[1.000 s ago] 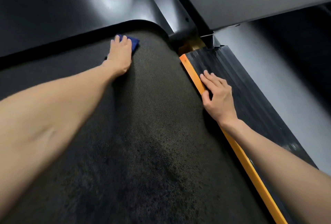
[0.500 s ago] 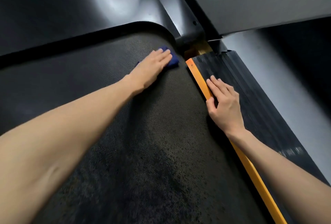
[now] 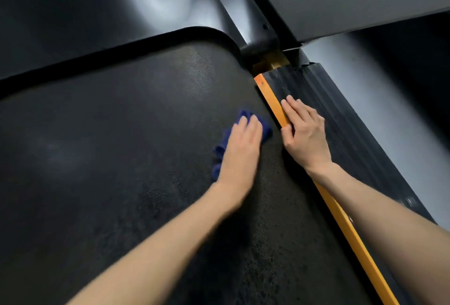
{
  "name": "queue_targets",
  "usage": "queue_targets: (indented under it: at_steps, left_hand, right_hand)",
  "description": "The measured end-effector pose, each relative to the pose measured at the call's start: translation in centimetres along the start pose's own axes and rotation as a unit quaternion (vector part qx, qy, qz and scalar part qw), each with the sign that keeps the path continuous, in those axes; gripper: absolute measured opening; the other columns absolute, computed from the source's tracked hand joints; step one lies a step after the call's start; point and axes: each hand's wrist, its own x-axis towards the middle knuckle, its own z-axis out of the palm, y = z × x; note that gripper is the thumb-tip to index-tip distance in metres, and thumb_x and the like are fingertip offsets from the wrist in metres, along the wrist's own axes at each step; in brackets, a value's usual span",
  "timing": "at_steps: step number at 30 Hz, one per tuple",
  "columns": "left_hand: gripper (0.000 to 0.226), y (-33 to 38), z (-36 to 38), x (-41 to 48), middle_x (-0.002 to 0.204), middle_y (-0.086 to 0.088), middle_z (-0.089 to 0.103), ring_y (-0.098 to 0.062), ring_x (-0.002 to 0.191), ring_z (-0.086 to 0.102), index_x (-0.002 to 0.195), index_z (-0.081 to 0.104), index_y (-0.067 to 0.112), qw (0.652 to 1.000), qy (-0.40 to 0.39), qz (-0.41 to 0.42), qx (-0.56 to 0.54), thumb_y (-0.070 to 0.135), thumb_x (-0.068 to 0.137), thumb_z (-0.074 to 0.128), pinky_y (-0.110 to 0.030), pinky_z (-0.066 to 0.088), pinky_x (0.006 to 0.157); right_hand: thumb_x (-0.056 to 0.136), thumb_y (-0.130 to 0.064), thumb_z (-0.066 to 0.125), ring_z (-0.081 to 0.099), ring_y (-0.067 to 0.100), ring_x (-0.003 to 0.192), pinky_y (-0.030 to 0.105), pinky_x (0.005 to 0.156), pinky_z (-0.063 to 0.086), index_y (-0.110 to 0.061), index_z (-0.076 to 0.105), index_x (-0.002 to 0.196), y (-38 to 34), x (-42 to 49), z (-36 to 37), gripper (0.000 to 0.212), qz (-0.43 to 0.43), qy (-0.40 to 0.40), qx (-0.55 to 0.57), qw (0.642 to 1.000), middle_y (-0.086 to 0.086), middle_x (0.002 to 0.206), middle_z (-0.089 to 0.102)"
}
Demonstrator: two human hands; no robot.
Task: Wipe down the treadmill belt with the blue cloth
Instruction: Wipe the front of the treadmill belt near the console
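1. Head view: your cloth looks soft and light and will likely bunch, so press it flat under your palm rather than pinching it.
2. It lies near the belt's right edge, under your left hand, fingers straight on top.
3. Your right hand rests flat on the side rail, fingers relaxed.

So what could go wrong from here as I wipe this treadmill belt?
1. The crumpled dark blue cloth under your flat left hand sits near the orange edge strip; it could snag in the seam beside the textured black belt.
2. Your right hand rests on the ribbed black side rail, thumb over that strip, so the wiping hand may bump it.
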Motion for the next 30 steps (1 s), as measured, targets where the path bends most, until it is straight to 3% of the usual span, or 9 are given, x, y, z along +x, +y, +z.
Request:
queue_targets:
  at_steps: [6,9,13,18,20,22,24,27,30]
  left_hand:
    - [0.051,-1.4,-0.9,-6.0,0.131,-0.004,0.057,-0.024,0.119,0.055,0.125,0.059,0.010,0.974,-0.077,0.151,0.153,0.012,0.083,0.029,-0.035,0.046,0.098]
    - [0.047,-7.0,-4.5,-3.2,0.133,-0.015,0.054,-0.036,0.117,0.053,0.126,0.055,0.000,0.984,-0.025,0.035,0.175,0.004,0.084,0.035,-0.045,0.044,0.098]
    - [0.062,-16.0,-9.1,-4.7,0.153,-0.018,0.019,-0.040,0.137,0.022,0.143,0.026,-0.003,0.976,0.007,-0.164,0.145,-0.012,0.085,0.041,-0.045,0.016,0.112]
    - [0.072,-11.7,-8.1,-6.8,0.150,-0.021,0.023,-0.041,0.136,0.021,0.142,0.025,-0.004,0.965,0.075,-0.234,0.087,-0.014,0.076,0.051,-0.044,0.018,0.113]
    - [0.055,-6.8,-6.4,-6.7,0.134,-0.027,0.037,-0.045,0.123,0.035,0.131,0.037,-0.002,0.978,0.025,-0.200,0.049,-0.012,0.078,0.049,-0.048,0.033,0.103]
    - [0.039,-1.9,-3.8,-7.8,0.135,-0.017,0.043,-0.034,0.127,0.037,0.131,0.043,0.007,0.995,-0.002,-0.093,0.027,0.003,0.091,0.042,-0.040,0.035,0.104]
    - [0.047,1.5,-1.2,-8.8,0.138,0.004,0.050,-0.014,0.130,0.043,0.131,0.054,0.024,0.999,-0.028,-0.013,0.014,0.019,0.092,0.028,-0.027,0.036,0.106]
    - [0.054,0.3,-1.2,-9.1,0.132,0.001,0.056,-0.020,0.120,0.054,0.125,0.059,0.015,0.985,-0.078,0.107,0.108,0.016,0.081,0.028,-0.032,0.043,0.101]
    - [0.051,-4.5,-3.7,-8.7,0.135,-0.013,0.052,-0.032,0.122,0.051,0.128,0.054,0.004,0.988,-0.036,0.053,0.142,0.007,0.082,0.034,-0.041,0.039,0.102]
  right_hand:
    - [0.095,-0.016,0.040,0.018,0.023,0.142,0.039,0.113,0.015,-0.011,0.027,0.147,-1.0,-0.2,-0.9,0.053,0.018,-0.055,-0.024,0.998,0.006,0.154,0.023]
    - [0.097,-0.013,0.040,0.008,0.021,0.144,0.037,0.115,0.009,-0.012,0.017,0.149,-2.0,-0.1,-1.5,0.057,0.038,-0.096,-0.042,0.994,0.005,0.157,0.012]
    - [0.093,-0.009,0.048,0.022,0.027,0.140,0.042,0.113,0.021,-0.008,0.025,0.146,-2.4,-0.6,-2.3,0.058,0.037,-0.090,-0.073,0.993,0.011,0.152,0.024]
    - [0.091,-0.008,0.054,0.035,0.031,0.128,0.042,0.105,0.034,-0.006,0.037,0.140,-2.8,-0.6,-2.4,0.052,0.052,-0.074,-0.070,0.993,0.014,0.140,0.038]
    - [0.089,-0.004,0.055,0.033,0.031,0.128,0.040,0.105,0.035,-0.006,0.038,0.140,-2.9,-0.3,-2.4,0.053,0.064,-0.079,-0.049,0.994,0.013,0.140,0.038]
    - [0.088,-0.003,0.056,0.033,0.031,0.126,0.039,0.104,0.036,-0.006,0.039,0.140,-2.7,0.0,-2.5,0.054,0.063,-0.085,-0.049,0.993,0.012,0.138,0.038]
    - [0.087,-0.003,0.057,0.034,0.031,0.124,0.039,0.101,0.038,-0.009,0.038,0.140,-2.2,0.1,-2.9,0.057,0.061,-0.103,-0.059,0.991,0.011,0.138,0.037]
    - [0.088,-0.004,0.055,0.031,0.029,0.128,0.037,0.103,0.035,-0.011,0.034,0.143,-2.0,0.3,-3.5,0.059,0.053,-0.138,-0.056,0.987,0.009,0.142,0.032]
    - [0.089,-0.002,0.052,0.024,0.027,0.136,0.037,0.109,0.029,-0.012,0.028,0.146,-2.1,0.0,-4.3,0.063,0.065,-0.183,-0.027,0.980,0.006,0.151,0.024]
